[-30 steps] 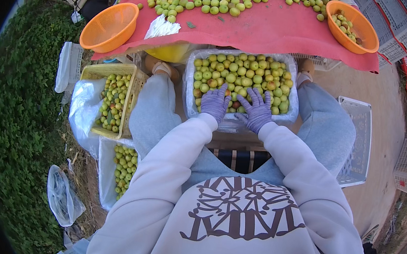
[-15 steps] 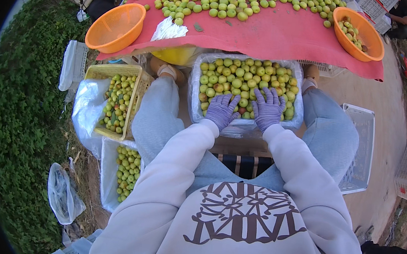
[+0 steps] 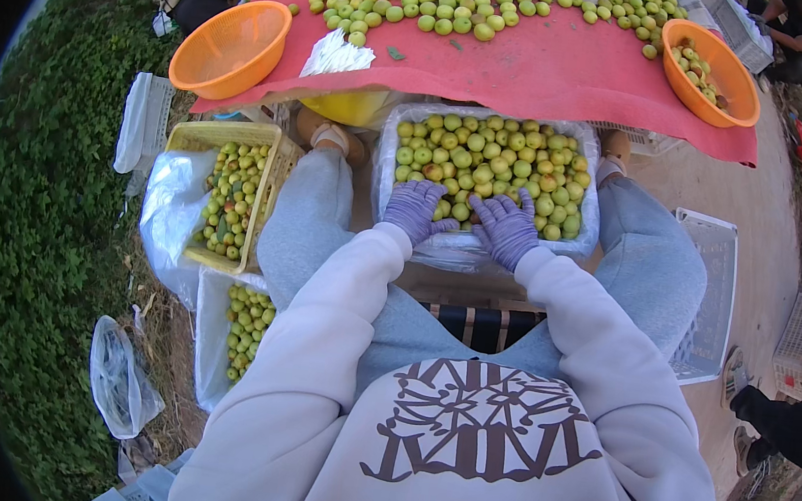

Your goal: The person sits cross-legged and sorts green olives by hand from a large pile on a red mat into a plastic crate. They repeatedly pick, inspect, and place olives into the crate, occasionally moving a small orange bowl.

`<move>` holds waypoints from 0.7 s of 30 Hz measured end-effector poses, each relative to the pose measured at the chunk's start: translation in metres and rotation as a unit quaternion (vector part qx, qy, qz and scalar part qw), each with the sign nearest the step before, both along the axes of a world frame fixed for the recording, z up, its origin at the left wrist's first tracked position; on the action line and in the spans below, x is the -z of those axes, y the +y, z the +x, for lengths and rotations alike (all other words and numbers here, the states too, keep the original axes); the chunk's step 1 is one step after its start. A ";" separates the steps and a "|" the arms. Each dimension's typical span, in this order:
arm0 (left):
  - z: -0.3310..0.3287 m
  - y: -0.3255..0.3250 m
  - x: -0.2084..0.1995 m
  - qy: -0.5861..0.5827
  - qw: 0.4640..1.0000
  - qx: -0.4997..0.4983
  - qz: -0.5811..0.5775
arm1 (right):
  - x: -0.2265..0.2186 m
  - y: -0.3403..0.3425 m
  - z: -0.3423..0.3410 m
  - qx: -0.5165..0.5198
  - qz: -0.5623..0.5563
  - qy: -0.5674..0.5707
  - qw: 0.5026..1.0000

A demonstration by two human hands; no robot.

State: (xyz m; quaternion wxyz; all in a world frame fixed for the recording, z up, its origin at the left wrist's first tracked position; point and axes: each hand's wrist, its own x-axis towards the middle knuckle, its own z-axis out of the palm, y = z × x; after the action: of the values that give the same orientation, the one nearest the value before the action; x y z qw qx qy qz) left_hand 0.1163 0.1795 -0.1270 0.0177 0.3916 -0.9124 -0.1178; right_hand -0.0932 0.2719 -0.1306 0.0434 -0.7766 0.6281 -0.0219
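Note:
Between my knees stands a crate lined with clear plastic (image 3: 460,255), filled with small green round fruits (image 3: 491,152), some with reddish-brown patches. My left hand (image 3: 415,210), in a purple striped glove, rests on the fruits at the crate's near left, fingers stretched out. The matching gloved right hand (image 3: 506,227) lies on the fruits at the near middle, its fingers spread. Neither hand holds anything. The fruits right under both palms are hidden.
A red-covered table (image 3: 540,69) ahead bears a heap of fruits, an orange basket (image 3: 231,48) at left and another orange basket (image 3: 731,102) at right. A yellow crate (image 3: 275,187) of fruits stands left, a white crate (image 3: 707,295) right. A person's shoes (image 3: 735,378) show at right.
Both hands have slid left and a little nearer over the fruits, staying open. At the right edge, another person's legs and shoes have come further into view.

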 end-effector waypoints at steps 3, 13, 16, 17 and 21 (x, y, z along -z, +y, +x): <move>-0.006 0.008 -0.005 0.036 0.995 -0.089 -0.032 | -0.017 -0.013 0.015 0.039 -0.022 -0.017 0.999; -0.013 0.015 -0.004 0.017 0.992 -0.123 0.030 | -0.029 -0.119 0.043 -0.101 0.066 -0.005 0.993; -0.011 0.023 0.001 0.083 0.985 -0.146 -0.038 | -0.036 -0.121 0.037 -0.138 0.095 0.000 0.986; -0.011 0.023 0.004 0.119 0.976 -0.176 -0.055 | -0.038 -0.123 0.037 -0.153 0.095 0.014 0.984; -0.011 0.005 0.016 0.069 0.978 -0.194 -0.039 | -0.037 -0.147 0.039 -0.075 0.060 -0.033 0.995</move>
State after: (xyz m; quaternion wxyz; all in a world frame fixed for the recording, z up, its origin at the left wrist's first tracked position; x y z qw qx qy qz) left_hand 0.1054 0.1845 -0.1428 0.1183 0.5508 -0.8198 -0.1032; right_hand -0.0546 0.1246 -0.0935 0.1123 -0.8161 0.5668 -0.0066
